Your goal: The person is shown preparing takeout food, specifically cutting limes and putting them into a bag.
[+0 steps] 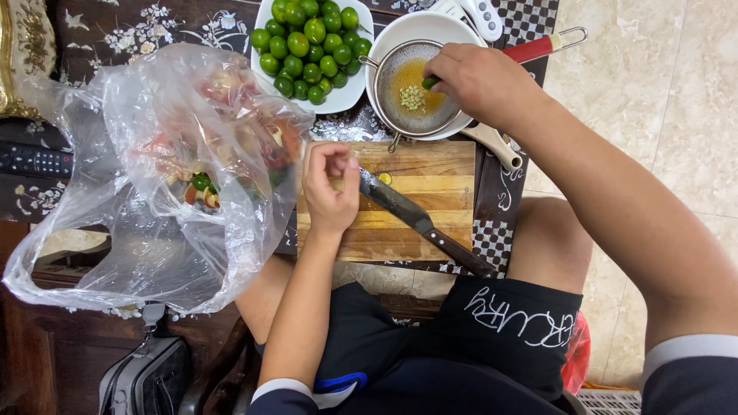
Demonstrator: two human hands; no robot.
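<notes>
head view, right hand [483,81] squeezing lime (over strainer [415,91])

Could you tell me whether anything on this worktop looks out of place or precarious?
The knife lies askew across the cutting board, its handle sticking out past the board's near corner toward the person's lap. A small green scrap sits by the blade. Nothing looks spilled.

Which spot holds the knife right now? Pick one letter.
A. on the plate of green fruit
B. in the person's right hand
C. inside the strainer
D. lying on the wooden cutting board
D: the knife lies slantwise on the wooden cutting board with no hand on it, while the right hand is up over the strainer squeezing a small green fruit.
</notes>
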